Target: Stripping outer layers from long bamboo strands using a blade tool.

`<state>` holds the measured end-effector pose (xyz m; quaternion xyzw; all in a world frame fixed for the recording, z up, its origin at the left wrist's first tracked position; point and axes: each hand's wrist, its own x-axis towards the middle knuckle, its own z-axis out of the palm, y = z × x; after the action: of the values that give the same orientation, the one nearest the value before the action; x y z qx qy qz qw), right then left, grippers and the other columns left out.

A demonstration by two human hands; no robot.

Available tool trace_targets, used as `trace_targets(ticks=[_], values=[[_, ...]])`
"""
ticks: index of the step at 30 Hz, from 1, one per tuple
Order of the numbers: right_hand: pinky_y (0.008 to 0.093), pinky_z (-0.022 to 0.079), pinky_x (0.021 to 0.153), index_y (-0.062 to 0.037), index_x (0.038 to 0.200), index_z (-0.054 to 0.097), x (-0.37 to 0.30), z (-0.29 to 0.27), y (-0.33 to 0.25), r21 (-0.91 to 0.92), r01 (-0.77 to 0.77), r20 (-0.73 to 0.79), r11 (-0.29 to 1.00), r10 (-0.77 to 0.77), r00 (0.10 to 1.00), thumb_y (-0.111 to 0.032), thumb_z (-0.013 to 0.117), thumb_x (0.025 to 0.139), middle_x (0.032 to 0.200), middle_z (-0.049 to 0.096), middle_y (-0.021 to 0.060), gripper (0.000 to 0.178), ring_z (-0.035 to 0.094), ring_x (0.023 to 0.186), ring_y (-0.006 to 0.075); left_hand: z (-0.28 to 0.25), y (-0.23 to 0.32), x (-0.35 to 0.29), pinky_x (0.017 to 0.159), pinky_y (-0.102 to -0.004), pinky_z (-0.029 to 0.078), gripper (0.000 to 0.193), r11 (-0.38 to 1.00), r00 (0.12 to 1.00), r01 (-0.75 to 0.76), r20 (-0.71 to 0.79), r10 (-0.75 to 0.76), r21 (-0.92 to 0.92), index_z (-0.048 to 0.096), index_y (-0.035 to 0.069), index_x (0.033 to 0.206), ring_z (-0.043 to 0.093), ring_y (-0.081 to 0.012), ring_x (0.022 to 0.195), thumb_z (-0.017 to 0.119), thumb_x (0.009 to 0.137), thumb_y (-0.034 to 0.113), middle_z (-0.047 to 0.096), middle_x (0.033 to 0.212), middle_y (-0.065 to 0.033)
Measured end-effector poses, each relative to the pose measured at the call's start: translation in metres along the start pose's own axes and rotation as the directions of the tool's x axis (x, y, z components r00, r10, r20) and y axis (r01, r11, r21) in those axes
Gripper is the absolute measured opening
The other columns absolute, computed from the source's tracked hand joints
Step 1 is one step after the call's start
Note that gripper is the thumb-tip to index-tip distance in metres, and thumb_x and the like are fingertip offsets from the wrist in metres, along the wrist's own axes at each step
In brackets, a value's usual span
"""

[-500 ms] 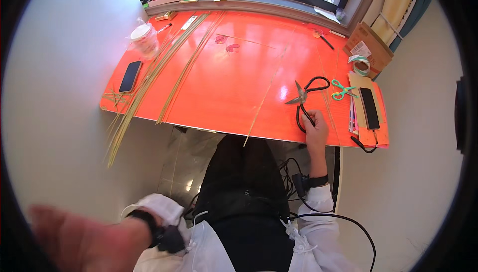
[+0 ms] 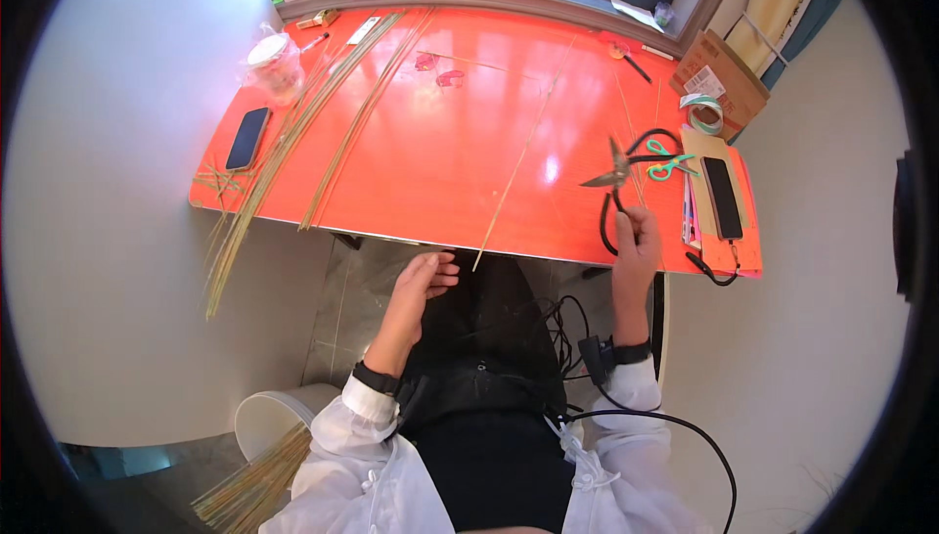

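In my right hand [image 2: 638, 233] is a pair of large scissors [image 2: 618, 172] with black looped handles. I grip one handle above the right part of the table, and the grey blades stand apart, pointing up and left. My left hand [image 2: 423, 280] hovers just off the table's front edge with its fingers loosely extended and nothing visible in them. Close to its fingertips is the near end of a thin bamboo strip [image 2: 510, 178], which lies lengthwise on the red table [image 2: 421, 172] and juts past the edge. Another thin strip [image 2: 477, 64] lies crosswise farther back.
Long strips [image 2: 290, 148] lie in bundles on the left, overhanging the front edge, beside a phone [image 2: 248, 139] and a bagged cup [image 2: 273, 65]. On the right are green scissors [image 2: 667, 161], a second phone [image 2: 722, 199] and tape [image 2: 702, 113]. More strips [image 2: 256, 480] stick out of a white bin [image 2: 269, 422].
My left hand has swung from the lower left to the table's front edge, uncovering the bin. The right hand has shifted slightly right and up with the large scissors.
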<state>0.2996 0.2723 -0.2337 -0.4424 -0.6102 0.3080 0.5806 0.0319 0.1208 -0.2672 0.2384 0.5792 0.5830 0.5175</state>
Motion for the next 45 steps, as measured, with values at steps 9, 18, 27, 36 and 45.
trace_targets(ticks=[9,18,27,36,45], values=[[0.0209,0.04,0.063,0.0003,0.114,0.059,-0.019,-0.017,-0.054,0.346,-0.446,0.297,0.826,0.354,0.887,-0.007,0.06,0.095,0.087,0.058,-0.0017,0.02,0.053,0.074,0.0053,0.026,-0.008,0.013,0.079,-0.0291,0.047,0.043,0.989,0.964,0.144,0.229,-0.135,-0.021,0.064,0.004,0.112,0.062,-0.0133,0.082,0.042,0.105,0.041,0.067,0.09,-0.0038],[0.0236,0.044,0.07,0.0002,0.116,0.057,-0.065,-0.007,-0.051,0.328,-0.147,0.201,0.933,0.083,0.976,-0.003,0.053,0.098,0.09,0.063,0.0049,0.019,0.057,0.079,0.01,0.035,-0.003,0.002,0.069,-0.0255,0.043,0.031,0.987,0.969,0.135,0.221,-0.113,-0.089,0.065,0.008,0.097,0.055,-0.01,0.07,0.048,0.104,0.034,0.061,0.078,0.0009],[0.0275,0.046,0.075,0.0007,0.113,0.06,-0.079,-0.002,-0.063,0.352,-0.344,0.321,0.871,0.233,0.918,-0.009,0.048,0.091,0.094,0.064,0.0077,0.028,0.059,0.082,0.0147,0.038,-0.008,-0.002,0.07,-0.0257,0.044,0.02,0.969,0.962,0.142,0.26,-0.087,-0.201,0.062,0.008,0.094,0.051,-0.0101,0.068,0.055,0.101,0.025,0.057,0.075,0.0011],[0.021,0.035,0.053,-0.0048,0.108,0.064,-0.085,0.004,-0.071,0.241,-0.673,0.522,0.699,0.491,0.698,-0.029,0.054,0.101,0.067,0.054,-0.0024,0.027,0.049,0.056,0.0068,0.024,-0.018,-0.043,0.068,-0.024,0.042,0.019,0.954,0.933,0.231,0.321,-0.161,-0.192,0.061,0.007,0.091,0.049,-0.0089,0.066,0.054,0.1,0.021,0.054,0.071,0.0015],[0.031,0.04,0.054,-0.0048,0.092,0.058,-0.101,0.009,-0.038,-0.115,-0.344,0.454,0.932,0.358,0.816,-0.024,0.063,0.098,0.063,0.053,0.0031,0.021,0.055,0.059,0.0159,0.012,-0.019,-0.065,0.063,-0.0231,0.039,0.02,0.966,0.931,0.223,0.322,-0.171,-0.132,0.061,0.007,0.089,0.049,-0.0095,0.065,0.053,0.101,0.022,0.052,0.068,0.0015]])
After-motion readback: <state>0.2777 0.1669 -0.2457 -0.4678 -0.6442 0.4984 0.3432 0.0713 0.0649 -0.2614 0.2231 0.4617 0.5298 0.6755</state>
